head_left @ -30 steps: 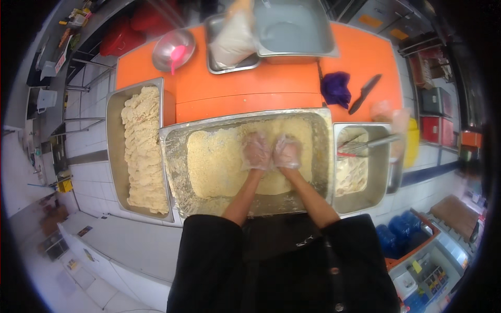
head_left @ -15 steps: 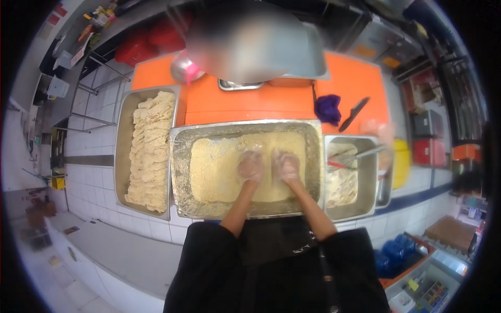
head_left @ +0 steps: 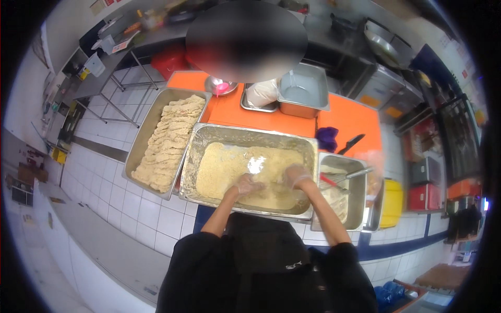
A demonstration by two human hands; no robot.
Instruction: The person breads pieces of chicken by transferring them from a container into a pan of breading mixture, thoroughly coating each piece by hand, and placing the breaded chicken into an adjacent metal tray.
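Observation:
A large steel pan (head_left: 189, 182) holds pale yellow breading crumbs (head_left: 216, 169), with a bright white patch near the middle. My left hand (head_left: 247, 184), in a clear plastic glove, rests low over the crumbs with its fingers stretched out toward the right. Also gloved, my right hand (head_left: 296, 176) dips into the breading at the pan's right side. Its fingertips are blurred and partly hidden by crumbs. No held object shows in either hand.
Left stands a long steel pan (head_left: 129, 169) of breaded pieces (head_left: 169, 141). A pan (head_left: 357, 211) on the right holds a whisk (head_left: 344, 176) in pale batter. Farther back on the orange table (head_left: 229, 116) are a purple cloth (head_left: 326, 139), a knife (head_left: 351, 144) and a deep tray (head_left: 324, 99).
My hands have moved apart, the left toward the near left and the right toward the right. The view has tilted and shifted, so the pans look angled and more of the table's far side shows.

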